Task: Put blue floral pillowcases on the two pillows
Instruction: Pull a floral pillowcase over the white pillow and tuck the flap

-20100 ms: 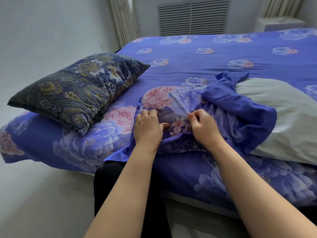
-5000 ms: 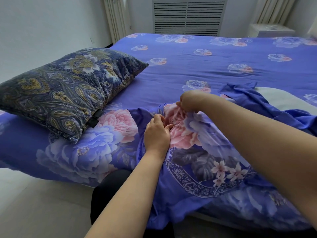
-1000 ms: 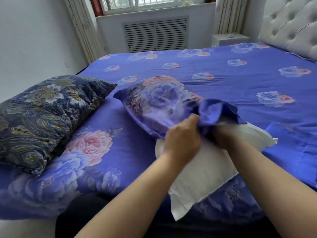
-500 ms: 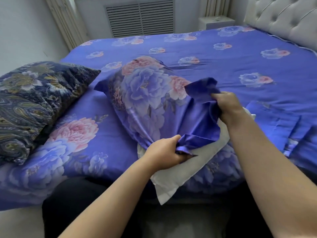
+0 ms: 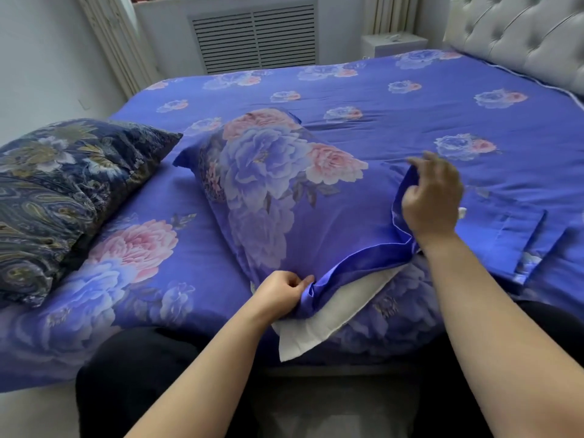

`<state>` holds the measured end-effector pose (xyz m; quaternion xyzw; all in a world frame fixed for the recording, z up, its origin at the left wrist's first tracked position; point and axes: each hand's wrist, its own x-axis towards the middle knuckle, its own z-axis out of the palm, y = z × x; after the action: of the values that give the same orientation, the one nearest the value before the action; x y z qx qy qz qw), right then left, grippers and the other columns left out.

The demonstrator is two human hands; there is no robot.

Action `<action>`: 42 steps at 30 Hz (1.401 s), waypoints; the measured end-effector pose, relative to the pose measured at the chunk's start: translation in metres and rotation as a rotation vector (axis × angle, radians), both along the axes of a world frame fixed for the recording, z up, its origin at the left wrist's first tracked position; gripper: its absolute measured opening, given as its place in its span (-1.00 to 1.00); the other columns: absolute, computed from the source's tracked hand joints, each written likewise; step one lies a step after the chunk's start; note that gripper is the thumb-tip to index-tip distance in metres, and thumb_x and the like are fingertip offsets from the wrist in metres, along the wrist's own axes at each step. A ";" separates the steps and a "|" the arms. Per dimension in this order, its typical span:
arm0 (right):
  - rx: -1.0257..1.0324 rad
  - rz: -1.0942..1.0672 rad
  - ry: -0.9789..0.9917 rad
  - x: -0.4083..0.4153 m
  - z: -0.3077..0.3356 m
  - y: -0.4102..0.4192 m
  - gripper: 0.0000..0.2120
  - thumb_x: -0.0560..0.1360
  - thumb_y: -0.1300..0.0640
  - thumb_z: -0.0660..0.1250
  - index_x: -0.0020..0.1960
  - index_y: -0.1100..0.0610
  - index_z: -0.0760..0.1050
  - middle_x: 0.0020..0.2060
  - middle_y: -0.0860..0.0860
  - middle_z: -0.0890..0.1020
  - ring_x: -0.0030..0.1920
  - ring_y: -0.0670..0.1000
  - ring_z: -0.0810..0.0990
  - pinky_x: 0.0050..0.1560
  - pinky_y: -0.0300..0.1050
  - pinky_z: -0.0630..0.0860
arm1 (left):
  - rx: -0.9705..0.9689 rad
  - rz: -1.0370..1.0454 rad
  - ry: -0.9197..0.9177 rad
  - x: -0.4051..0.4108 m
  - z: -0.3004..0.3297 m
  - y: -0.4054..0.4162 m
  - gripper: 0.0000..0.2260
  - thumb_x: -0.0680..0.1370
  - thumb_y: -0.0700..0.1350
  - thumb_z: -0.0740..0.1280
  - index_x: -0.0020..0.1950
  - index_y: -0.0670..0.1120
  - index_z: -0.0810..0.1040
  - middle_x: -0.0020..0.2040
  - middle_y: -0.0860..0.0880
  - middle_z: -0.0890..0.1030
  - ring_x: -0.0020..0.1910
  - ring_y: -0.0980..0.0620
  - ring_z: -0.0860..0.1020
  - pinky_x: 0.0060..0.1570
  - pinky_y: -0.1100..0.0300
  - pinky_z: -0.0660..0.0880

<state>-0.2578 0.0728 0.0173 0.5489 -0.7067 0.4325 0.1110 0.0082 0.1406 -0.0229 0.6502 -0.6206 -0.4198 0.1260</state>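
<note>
A white pillow (image 5: 325, 314) lies on the bed, mostly inside a blue floral pillowcase (image 5: 271, 172); only its near white end sticks out over the bed's front edge. My left hand (image 5: 281, 292) pinches the near left corner of the case's open hem. My right hand (image 5: 431, 197) is at the right side of the hem with fingers spread and blurred; whether it grips the cloth is unclear. A second pillow (image 5: 60, 191) in a dark navy paisley cover rests at the left. A folded blue cloth (image 5: 531, 241) lies at the right, possibly another pillowcase.
The bed (image 5: 379, 99) is covered by a blue floral sheet. A tufted grey headboard (image 5: 521, 36) stands at the right. A slatted radiator cover (image 5: 256, 36) and a white side table (image 5: 393, 44) lie beyond the bed. My dark-clothed legs are below the bed edge.
The pillowcase has been drawn further down over the white pillow, so less white shows. My right hand has opened its fingers and moved right along the hem; my left hand stays at the near corner.
</note>
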 end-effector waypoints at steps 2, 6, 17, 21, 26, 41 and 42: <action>0.247 0.147 -0.045 0.004 0.002 -0.019 -0.61 0.46 -0.08 0.08 0.01 0.07 0.60 0.34 0.12 0.45 0.34 0.21 0.37 0.35 0.10 0.26 | -0.035 0.051 0.024 -0.002 -0.003 0.002 -0.58 0.52 0.21 0.26 -0.31 -0.12 0.44 -0.43 -0.06 0.46 -0.48 -0.01 0.42 -0.39 0.21 0.42; 0.728 0.071 -0.328 -0.002 -0.019 -0.025 -0.15 0.23 -0.52 0.25 0.25 0.10 0.33 0.30 0.13 0.41 0.33 0.21 0.37 0.35 0.11 0.27 | -0.206 0.381 0.108 0.003 -0.009 0.002 -0.37 0.46 0.23 0.33 0.35 -0.14 0.28 0.29 -0.09 0.30 0.15 -0.10 0.48 0.21 0.01 0.43; 0.285 0.021 -0.679 0.028 -0.030 -0.008 -0.62 0.52 0.02 0.32 0.13 0.30 0.37 0.06 0.24 0.57 0.10 0.24 0.52 0.00 -0.01 0.35 | -0.695 0.376 0.455 0.009 0.051 -0.050 -0.37 0.42 -0.16 0.38 0.46 -0.18 0.27 0.25 -0.08 0.51 0.22 0.02 0.48 0.15 0.27 0.39; 0.188 0.021 -0.766 0.075 -0.052 0.013 -0.68 0.53 0.13 0.30 0.12 0.34 0.34 0.05 0.30 0.54 0.06 0.25 0.52 -0.02 -0.02 0.31 | -0.619 0.347 -0.070 0.073 0.066 -0.073 -0.28 0.53 -0.18 0.32 0.56 -0.06 -0.04 0.37 -0.26 0.41 0.27 -0.25 0.44 0.16 0.04 0.36; 0.216 -0.017 -0.596 0.074 -0.056 0.023 -0.69 0.49 0.06 0.34 0.09 0.27 0.46 0.10 0.25 0.49 0.17 0.22 0.42 0.12 0.03 0.34 | -0.152 0.435 -0.417 0.112 0.012 -0.034 -0.53 0.60 0.12 0.15 0.29 -0.24 0.29 0.27 -0.31 0.46 0.24 -0.28 0.44 0.10 -0.03 0.36; 0.364 -0.140 -0.748 0.043 -0.045 0.040 -0.63 0.51 0.05 0.19 0.13 0.33 0.46 0.14 0.31 0.53 0.06 0.28 0.48 0.02 0.03 0.37 | -0.075 0.241 -0.614 0.123 -0.002 0.028 -0.28 0.48 0.10 0.36 0.52 0.09 0.04 0.38 -0.13 0.33 0.35 -0.14 0.36 0.22 -0.01 0.37; 0.354 -0.139 -0.717 0.036 -0.043 0.045 -0.66 0.50 0.09 0.14 0.10 0.31 0.50 0.12 0.31 0.55 0.02 0.29 0.48 -0.01 0.03 0.37 | -0.125 0.238 -0.727 0.116 0.000 0.028 -0.27 0.50 0.07 0.33 0.53 0.09 -0.03 0.39 -0.14 0.26 0.34 -0.18 0.33 0.22 -0.05 0.37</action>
<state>-0.2217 0.1181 -0.0254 0.3245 -0.7996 0.4596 -0.2099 0.1241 0.1686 -0.0227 0.8150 -0.5695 -0.1058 -0.0149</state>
